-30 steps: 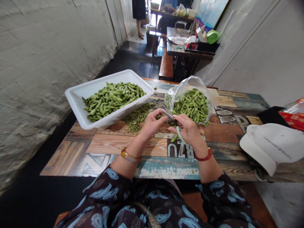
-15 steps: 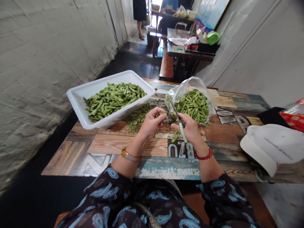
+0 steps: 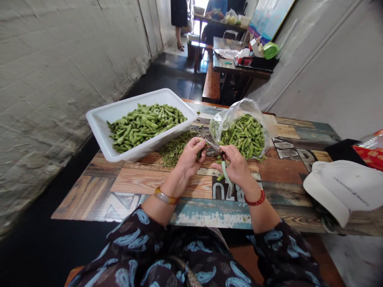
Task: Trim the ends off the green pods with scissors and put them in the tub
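Observation:
My left hand [image 3: 192, 156] pinches a green soybean pod [image 3: 199, 154], mostly covered by the fingers. In my right hand [image 3: 233, 162] is a pair of scissors [image 3: 224, 172] with pale green handles, its blades reaching left to the pod at my left fingertips. Trimmed bits and stems [image 3: 173, 153] lie in a heap beside my left hand. Behind it, a white plastic tub [image 3: 103, 148] holds a pile of soybean pods [image 3: 146, 122]. A clear plastic bag [image 3: 220, 115], lying open behind my right hand, contains more pods [image 3: 247, 133]. A few loose pods lie under the scissors.
The wood-patterned table [image 3: 161, 181] carries a white cap [image 3: 338, 185] at the right, near a black box with a red package [image 3: 371, 147]. Farther back stand a bench [image 3: 211, 83] and another table [image 3: 221, 65] with items on it. Two people are in the background.
The scissors have swung from pointing up and away to pointing left, with their tips now at the pod in my left hand. The view has shifted slightly.

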The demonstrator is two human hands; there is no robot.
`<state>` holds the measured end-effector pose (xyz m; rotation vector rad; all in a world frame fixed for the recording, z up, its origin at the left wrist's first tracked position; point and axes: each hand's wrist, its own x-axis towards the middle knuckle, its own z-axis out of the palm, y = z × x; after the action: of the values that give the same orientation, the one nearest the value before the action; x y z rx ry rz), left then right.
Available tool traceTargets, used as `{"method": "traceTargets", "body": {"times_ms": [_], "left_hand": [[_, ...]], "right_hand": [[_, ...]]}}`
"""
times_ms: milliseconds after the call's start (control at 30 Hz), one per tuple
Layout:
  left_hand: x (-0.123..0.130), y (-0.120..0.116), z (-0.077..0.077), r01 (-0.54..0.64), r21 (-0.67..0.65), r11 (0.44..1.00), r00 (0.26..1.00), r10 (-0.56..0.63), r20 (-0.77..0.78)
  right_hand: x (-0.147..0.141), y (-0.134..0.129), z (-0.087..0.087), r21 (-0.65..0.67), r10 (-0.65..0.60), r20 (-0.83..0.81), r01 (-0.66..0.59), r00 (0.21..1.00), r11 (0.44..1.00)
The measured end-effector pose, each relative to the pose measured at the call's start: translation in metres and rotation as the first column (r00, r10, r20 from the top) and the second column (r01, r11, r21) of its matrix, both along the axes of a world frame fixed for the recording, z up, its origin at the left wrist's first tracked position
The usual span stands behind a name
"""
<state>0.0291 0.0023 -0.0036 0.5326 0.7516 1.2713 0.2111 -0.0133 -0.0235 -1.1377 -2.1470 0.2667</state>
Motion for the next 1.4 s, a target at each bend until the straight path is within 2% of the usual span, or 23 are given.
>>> {"method": "traceTargets", "body": {"times_ms": [133,500,833,933,1067,1167,1267,1333,1400], "left_hand": [[0.002,-0.002,-0.001,0.004,-0.010,1.000,1.000,-0.004,0.013],[0.010,-0.007,-0.007,0.121,0.044,0.992,0.992,-0.123,0.037],[0.003,-0.001,-0.006,0.072,0.006,0.997,0.997,-0.072,0.031],[-0.002,0.001,-0.005,0.066,-0.006,0.998,0.997,-0.065,0.052],[-0.008,0.002,0.000,0.068,-0.018,0.998,0.995,-0.066,0.077],[-0.011,0.002,0.012,0.033,0.040,0.999,0.998,-0.031,-0.059],[-0.021,0.007,0.031,-0.010,0.168,0.986,0.968,0.051,-0.245],[-0.034,0.018,0.046,-0.068,0.299,0.952,0.906,0.184,-0.382],[-0.055,0.035,0.059,-0.133,0.450,0.883,0.772,0.377,-0.512]], "right_hand": [[-0.001,-0.001,-0.001,0.000,0.018,0.011,-0.018,1.000,1.000],[-0.005,-0.002,-0.003,-0.021,0.020,-0.055,-0.021,0.998,1.000],[-0.004,-0.003,-0.003,-0.037,0.028,0.026,-0.028,0.999,0.999],[0.000,0.001,-0.003,-0.030,-0.029,-0.015,0.029,0.999,0.999],[0.011,0.010,-0.003,-0.030,-0.156,-0.162,0.153,0.974,0.988],[0.017,0.014,-0.002,-0.066,-0.206,-0.261,0.195,0.943,0.979],[0.019,0.015,-0.001,-0.087,-0.217,-0.299,0.200,0.929,0.976],[0.019,0.015,-0.002,-0.093,-0.213,-0.309,0.193,0.927,0.977],[0.018,0.015,-0.003,-0.092,-0.203,-0.315,0.183,0.927,0.979]]}}
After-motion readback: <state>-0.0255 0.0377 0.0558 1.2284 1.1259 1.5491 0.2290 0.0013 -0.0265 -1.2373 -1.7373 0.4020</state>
